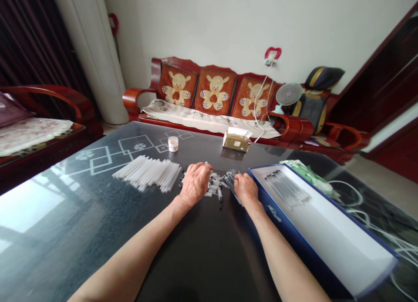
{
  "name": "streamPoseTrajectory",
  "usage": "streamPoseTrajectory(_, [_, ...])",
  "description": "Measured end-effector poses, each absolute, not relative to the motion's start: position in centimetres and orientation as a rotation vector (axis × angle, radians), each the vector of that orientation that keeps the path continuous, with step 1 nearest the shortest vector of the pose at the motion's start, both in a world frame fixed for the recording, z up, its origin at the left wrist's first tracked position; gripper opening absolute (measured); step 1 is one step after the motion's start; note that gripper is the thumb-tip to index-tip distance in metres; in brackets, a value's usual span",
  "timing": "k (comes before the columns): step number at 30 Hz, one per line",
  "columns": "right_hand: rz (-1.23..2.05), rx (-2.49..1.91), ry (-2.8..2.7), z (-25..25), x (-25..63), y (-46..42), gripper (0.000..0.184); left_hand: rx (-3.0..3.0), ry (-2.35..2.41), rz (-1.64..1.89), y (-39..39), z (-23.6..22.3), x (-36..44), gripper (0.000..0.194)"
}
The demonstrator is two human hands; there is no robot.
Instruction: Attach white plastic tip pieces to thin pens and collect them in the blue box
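Observation:
My left hand (196, 183) is closed over a pile of small clear and black plastic pieces (214, 183). Its fingertips are pinched together, and what they hold, if anything, I cannot make out. My right hand (246, 188) has its fingers curled on a bundle of thin dark pen refills (230, 177), beside the box's near wall. To the left of my left hand lies a row of whitish translucent pen barrels (148, 172). More refills (287, 189) lie inside the long blue box (329, 236) with a white interior.
A small round white jar (173, 144) and a tissue box (236, 141) stand farther back on the dark glossy table (192, 258). Behind the blue box are a green-and-white packet (308, 176) and white cables (385, 232). A wooden sofa (137, 99) stands beyond the table.

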State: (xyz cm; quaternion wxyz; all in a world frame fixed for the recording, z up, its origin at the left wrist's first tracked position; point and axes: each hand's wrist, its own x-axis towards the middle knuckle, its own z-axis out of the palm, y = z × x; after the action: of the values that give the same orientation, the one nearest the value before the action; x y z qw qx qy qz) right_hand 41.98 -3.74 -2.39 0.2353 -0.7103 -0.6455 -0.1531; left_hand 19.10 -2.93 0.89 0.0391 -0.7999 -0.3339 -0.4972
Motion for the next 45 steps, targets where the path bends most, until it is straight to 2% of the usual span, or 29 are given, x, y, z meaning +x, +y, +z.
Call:
streamPoseTrajectory(3, [-0.418, -1.933, -1.729, -2.6, 42.0, -4.0, 0.013, -2.405, -1.328, -1.837, -2.4, 1.4, 18.7, 0.016])
streamPoseTrajectory(6, [-0.304, -1.69, -1.628, -2.4, 41.0, -4.2, 0.017, -2.341, -1.558, -2.326, -1.1, 1.1, 18.3, 0.013])
streamPoseTrajectory(8, [-0.066, -1.52, -1.5, -2.1, 39.8, -4.1, 0.021, -2.288, -1.599, -2.706, -0.5, 0.7, 18.4, 0.019])
streamPoseTrajectory(10, [0.311, -1.432, -1.282, -1.9, 38.4, -4.0, 0.028, -2.233, -1.638, -3.005, -0.2, 0.3, 18.9, 0.026])
streamPoseTrajectory(13, [0.841, -1.291, -0.849, -1.5, 36.7, -3.7, 0.036, -2.232, -1.678, -3.168, -0.6, -0.5, 19.8, 0.031])
streamPoseTrajectory(16, [1.002, -1.135, -0.537, -1.3, 36.6, -3.4, 0.034, -2.413, -1.612, -2.967, -1.4, -1.6, 20.6, 0.026])
streamPoseTrajectory(21, [0.994, -1.067, -0.394, -1.2, 38.0, -3.0, 0.035, -2.782, -1.474, -2.166, -2.6, -2.5, 20.8, 0.013])
streamPoseTrajectory(26, [0.997, -1.041, -0.523, -1.3, 37.8, -3.3, 0.041, -3.152, -1.476, -1.561, -3.3, -1.5, 20.5, 0.025])
streamPoseTrajectory(30, [1.091, -0.987, -0.747, -1.5, 36.3, -4.0, 0.041, -3.597, -1.609, -1.533, -3.3, -1.2, 20.6, 0.039])
streamPoseTrajectory(34, [1.147, -0.954, -0.766, -1.7, 35.4, -4.2, 0.041, -3.457, -1.761, -1.783, -3.2, -1.5, 21.0, 0.04])
streamPoseTrajectory(39, [1.086, -1.026, -0.723, -1.7, 34.8, -4.3, 0.041, -2.924, -1.769, -1.42, -3.9, -2.0, 21.6, 0.024])
streamPoseTrajectory(45, [1.031, -0.985, -0.613, -1.8, 33.2, -4.6, 0.038, -2.694, -1.66, -1.214, -5.0, -2.3, 22.2, 0.027])
